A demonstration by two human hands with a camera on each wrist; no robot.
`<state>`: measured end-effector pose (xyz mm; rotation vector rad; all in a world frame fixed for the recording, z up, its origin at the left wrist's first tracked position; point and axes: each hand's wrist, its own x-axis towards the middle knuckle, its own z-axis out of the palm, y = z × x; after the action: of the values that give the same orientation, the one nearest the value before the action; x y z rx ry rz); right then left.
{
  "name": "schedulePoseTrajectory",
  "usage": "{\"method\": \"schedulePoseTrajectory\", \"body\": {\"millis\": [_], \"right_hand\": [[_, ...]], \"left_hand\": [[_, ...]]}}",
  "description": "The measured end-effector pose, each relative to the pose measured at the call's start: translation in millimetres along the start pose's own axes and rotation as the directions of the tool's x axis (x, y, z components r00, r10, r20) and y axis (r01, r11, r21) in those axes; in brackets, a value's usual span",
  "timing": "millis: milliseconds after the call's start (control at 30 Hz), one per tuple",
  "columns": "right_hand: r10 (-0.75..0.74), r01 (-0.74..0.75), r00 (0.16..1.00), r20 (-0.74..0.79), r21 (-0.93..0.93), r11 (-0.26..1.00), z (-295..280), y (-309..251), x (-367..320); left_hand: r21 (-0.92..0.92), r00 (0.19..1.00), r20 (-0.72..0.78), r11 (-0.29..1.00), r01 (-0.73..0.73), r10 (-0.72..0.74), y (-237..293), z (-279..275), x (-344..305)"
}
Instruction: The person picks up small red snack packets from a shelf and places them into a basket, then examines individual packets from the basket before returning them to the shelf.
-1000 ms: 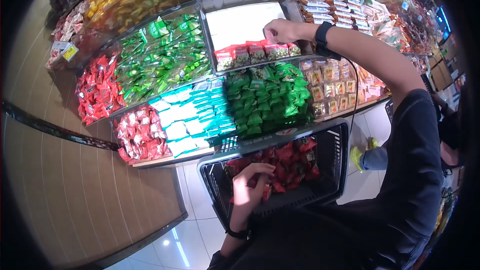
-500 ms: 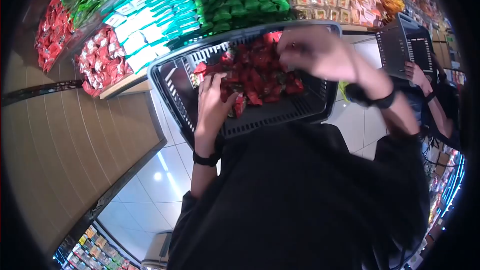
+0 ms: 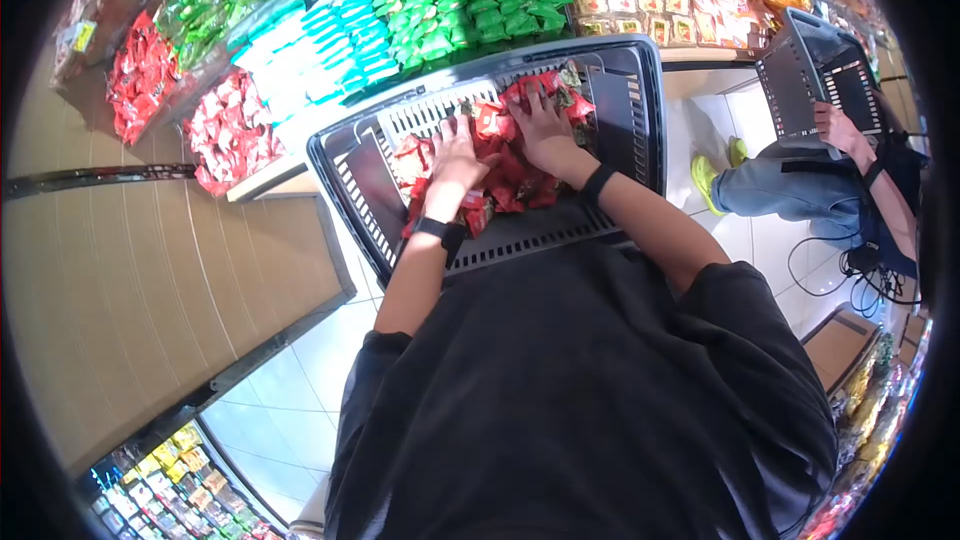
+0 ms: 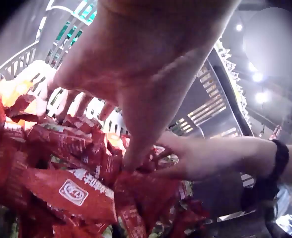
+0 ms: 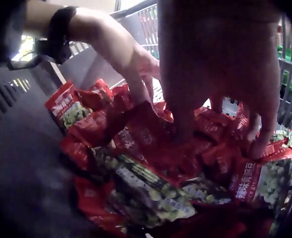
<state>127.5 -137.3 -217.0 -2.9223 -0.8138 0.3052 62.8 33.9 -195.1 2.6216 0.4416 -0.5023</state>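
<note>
Red snack packets [image 3: 512, 180] lie heaped in a dark plastic basket [image 3: 652, 120]. My left hand [image 3: 457, 162] rests on the left part of the heap, fingers spread. On the packets farther right lies my right hand [image 3: 545, 135], fingers also spread and pointing to the basket's far side. The left wrist view has my left hand [image 4: 136, 64] over the pile, fingertips down among the packets, the other hand beside it. In the right wrist view my right hand [image 5: 220, 64] touches packets showing green peas [image 5: 146, 191]; its fingertips are partly hidden between them.
Beyond the basket, shelves hold green packets [image 3: 470, 0], blue-white packets [image 3: 325, 45] and red-white packets [image 3: 232, 130]. At the right, another person's hand [image 3: 840, 130] holds a second basket [image 3: 785, 85]. A brown panelled surface [image 3: 150, 290] stands at the left.
My right hand has come from the shelf down into the basket and now rests on the packets. My left hand stays in the basket, its fingers now spread on the heap.
</note>
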Motion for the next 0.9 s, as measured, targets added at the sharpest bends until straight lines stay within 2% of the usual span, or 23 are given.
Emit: {"method": "schedulePoseTrajectory", "body": {"millis": [67,100,133,167,200,233,267,300,333,367,400,433,467,500,533,567,633,700,733,767,833,867,900], "right_hand": [[-0.001,0.003,1.000,-0.017,0.087,0.996,-7.1,4.2,-11.7],[-0.007,0.011,1.000,-0.023,0.166,0.986,-20.6,2.1,-25.1],[-0.038,0.057,0.993,-0.109,0.173,0.983,-38.7,0.7,-40.9],[-0.026,0.040,0.997,-0.072,0.211,0.977,-75.9,-2.3,-51.9],[-0.052,0.111,0.979,-0.196,0.302,0.947,-78.9,8.7,-62.2],[-0.102,0.252,0.912,-0.396,0.348,0.903,-89.2,17.3,-73.6],[-0.138,0.343,0.856,-0.499,0.347,0.873,-104.7,25.5,-85.8],[-0.138,0.370,0.763,-0.632,0.252,0.894,-124.6,31.5,-103.2],[-0.081,0.311,0.705,-0.705,0.205,0.928,-131.7,42.2,-121.2],[0.067,0.177,0.693,-0.718,0.260,0.949,-135.5,47.7,-135.9],[0.214,0.078,0.669,-0.712,0.353,0.932,-135.5,55.9,-144.6],[0.352,-0.008,0.631,-0.691,0.448,0.894,-133.4,64.2,-154.3],[0.382,-0.020,0.672,-0.634,0.500,0.866,-116.6,79.3,-159.4],[0.404,-0.030,0.714,-0.572,0.552,0.833,-99.9,93.9,-161.8],[0.483,-0.041,0.793,-0.371,0.758,0.650,-98.0,100.4,-166.4],[0.495,-0.038,0.781,-0.381,0.762,0.646,-88.9,103.3,-171.5],[0.439,-0.021,0.822,-0.363,0.751,0.660,-68.5,102.7,-175.0],[0.434,-0.001,0.818,-0.379,0.752,0.659,-81.3,94.2,-171.7],[0.480,-0.077,0.825,-0.298,0.782,0.618,-78.6,92.8,-169.4],[0.521,-0.154,0.826,-0.214,0.804,0.575,-74.1,92.7,-167.6],[0.534,-0.110,0.792,-0.295,0.792,0.600,-64.3,95.3,-165.0],[0.530,-0.101,0.794,-0.298,0.795,0.599,-64.8,94.5,-167.2],[0.526,-0.092,0.794,-0.304,0.796,0.599,-66.1,95.7,-167.4]], "left_hand": [[-0.111,0.995,-0.089,0.993,-0.046,0.037,-8.6,-1.2,8.2],[-0.044,0.952,-0.288,0.992,-0.118,0.101,-20.5,13.9,18.7],[-0.052,0.924,-0.371,0.991,-0.125,0.097,-29.7,25.3,28.6],[-0.059,0.883,-0.457,0.987,-0.151,0.107,-34.9,33.7,40.4],[-0.078,0.879,-0.461,0.981,-0.178,0.122,-42.6,41.8,52.7],[-0.098,0.875,-0.463,0.973,-0.211,0.143,-47.7,45.8,57.1],[-0.069,0.841,-0.514,0.968,-0.240,0.172,-44.4,44.6,52.9],[-0.068,0.887,-0.435,0.977,-0.201,0.152,-52.4,50.3,57.4],[-0.211,0.948,-0.271,0.950,-0.229,0.168,-32.7,14.6,29.2],[-0.393,0.942,-0.262,0.869,-0.302,0.209,-29.9,6.5,16.7],[-0.339,0.856,-0.428,0.826,-0.450,0.291,-15.6,-9.6,-7.7],[-0.359,0.857,-0.446,0.825,-0.436,0.259,4.7,-36.1,-42.5],[-0.409,0.831,-0.505,0.782,-0.471,0.236,-13.7,-29.9,-52.2],[-0.407,0.816,-0.571,0.830,-0.381,0.095,16.5,-62.0,-91.8],[-0.243,0.702,-0.698,0.875,-0.419,0.142,11.9,-73.8,-109.8],[-0.073,0.570,-0.796,0.904,-0.422,0.202,-1.5,-76.9,-123.9],[-0.150,0.428,-0.903,0.962,-0.230,-0.039,-27.0,-75.2,-139.9],[-0.267,0.528,-0.843,0.931,-0.249,-0.101,-55.0,-67.9,-141.7],[-0.395,0.662,-0.735,0.886,-0.242,-0.147,-64.0,-66.1,-145.3],[-0.481,0.748,-0.632,0.860,-0.173,-0.203,-83.8,-56.6,-143.5],[-0.238,0.605,-0.782,0.969,-0.068,-0.150,-65.9,-48.1,-140.7],[-0.227,0.611,-0.780,0.971,-0.072,-0.136,-66.7,-46.1,-137.2],[-0.185,0.562,-0.816,0.982,-0.033,-0.135,-70.8,-43.1,-132.1]]}}
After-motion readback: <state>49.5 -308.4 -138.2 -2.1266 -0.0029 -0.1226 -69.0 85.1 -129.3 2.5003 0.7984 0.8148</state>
